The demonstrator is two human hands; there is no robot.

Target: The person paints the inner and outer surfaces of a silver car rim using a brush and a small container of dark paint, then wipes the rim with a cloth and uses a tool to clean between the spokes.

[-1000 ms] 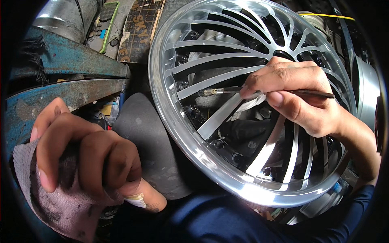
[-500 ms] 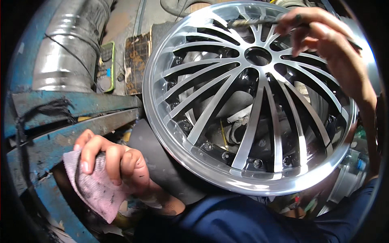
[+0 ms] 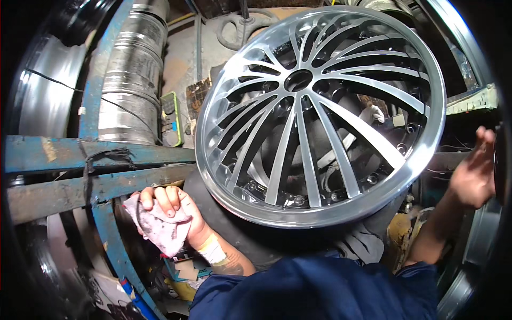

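Note:
An alloy wheel (image 3: 378, 138), with black pockets, bright spokes and a polished lip, lies face up on a dark padded support (image 3: 229, 240). At lower left, my left hand (image 3: 176, 210) grips a folded pink cloth (image 3: 160, 229) smudged with black; its fingers are curled over the cloth, and tape circles the wrist. Out to the right of the wheel, my right hand (image 3: 474, 176) is raised beside a dark object at the rim of the view. Its fingertips are blurred, and I cannot make out whether they hold anything; the brush is out of sight.
Blue steel rails (image 3: 48, 149) cross the left side, near stacked silver wheel rims (image 3: 128, 80). A green-edged tray (image 3: 169, 117) and a grey ring-shaped object (image 3: 229, 29) lie behind. A light strip (image 3: 469, 104) and further rims (image 3: 469, 277) are at the right.
My right hand has left the spokes, moving up, then out to the far right; the brush no longer shows. The view has widened, and my left hand with the cloth appears farther from the camera.

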